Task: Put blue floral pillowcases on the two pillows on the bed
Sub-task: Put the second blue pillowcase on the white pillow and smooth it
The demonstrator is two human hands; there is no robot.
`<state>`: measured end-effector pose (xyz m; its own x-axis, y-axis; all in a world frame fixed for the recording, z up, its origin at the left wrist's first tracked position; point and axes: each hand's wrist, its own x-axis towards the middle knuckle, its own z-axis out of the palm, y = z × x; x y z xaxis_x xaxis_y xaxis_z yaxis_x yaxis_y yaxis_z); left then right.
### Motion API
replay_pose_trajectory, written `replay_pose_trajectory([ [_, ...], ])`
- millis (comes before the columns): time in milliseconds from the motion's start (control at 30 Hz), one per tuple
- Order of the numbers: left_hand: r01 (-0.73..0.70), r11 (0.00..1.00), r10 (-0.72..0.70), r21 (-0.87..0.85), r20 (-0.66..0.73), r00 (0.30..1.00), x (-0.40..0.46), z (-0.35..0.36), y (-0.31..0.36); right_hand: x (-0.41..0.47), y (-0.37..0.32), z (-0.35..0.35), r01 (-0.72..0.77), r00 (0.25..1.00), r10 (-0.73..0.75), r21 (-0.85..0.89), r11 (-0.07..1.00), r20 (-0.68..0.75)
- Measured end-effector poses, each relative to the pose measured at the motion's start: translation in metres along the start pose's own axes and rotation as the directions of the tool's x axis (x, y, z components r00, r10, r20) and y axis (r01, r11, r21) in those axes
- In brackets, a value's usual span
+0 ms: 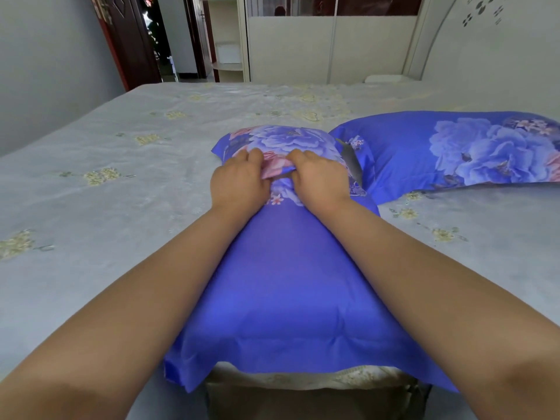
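pillowcase (281, 268) on bed (91, 207) | left hand (239, 183), right hand (318, 180) both pinch its fabric

Near pillow (285, 283) lies lengthwise on the bed (106, 207) at frame centre; both hands rest side by side on its far end. Second pillow (454, 153) lies at right, just beside it.

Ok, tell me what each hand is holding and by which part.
Both hands hold the near pillowcase at its far, flowered end. The left hand and the right hand each pinch a bunched fold of the fabric there, side by side.
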<state>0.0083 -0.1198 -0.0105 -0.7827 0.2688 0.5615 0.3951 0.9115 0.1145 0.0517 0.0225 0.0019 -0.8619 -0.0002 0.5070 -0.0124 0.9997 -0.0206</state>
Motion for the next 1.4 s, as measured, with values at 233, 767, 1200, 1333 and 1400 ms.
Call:
replay_pose_trajectory([
  [233, -0.076, 0.992, 0.089, 0.101, -0.131, 0.987, -0.017, 0.005, -0.02, -0.031, 0.035, 0.001, -0.12, 0.993, 0.122, -0.185, 0.975, 0.001],
  [767, -0.24, 0.97, 0.239, 0.035, -0.292, 0.926, -0.038, -0.014, -0.023, -0.06, 0.047, -0.007, -0.018, 0.954, 0.023, 0.021, 1.0, -0.3],
  [1200, 0.416, 0.881, -0.36, -0.227, 0.249, 0.899, -0.087, 0.021, -0.087, -0.117, 0.1, 0.028, -0.576, 0.801, 0.55, 0.052, 0.816, 0.238],
  [1333, 0.539, 0.82, -0.398, -0.195, 0.482, 0.78, -0.089, 0.02, -0.106, -0.112, 0.104, 0.029, -0.616, 0.744, 0.535, 0.102, 0.781, 0.401],
  [1400, 0.49, 0.86, -0.39, -0.142, 0.437, 0.811, -0.089, 0.007, -0.109, -0.104, 0.104, 0.021, -0.641, 0.726, 0.518, 0.174, 0.747, 0.452],
])
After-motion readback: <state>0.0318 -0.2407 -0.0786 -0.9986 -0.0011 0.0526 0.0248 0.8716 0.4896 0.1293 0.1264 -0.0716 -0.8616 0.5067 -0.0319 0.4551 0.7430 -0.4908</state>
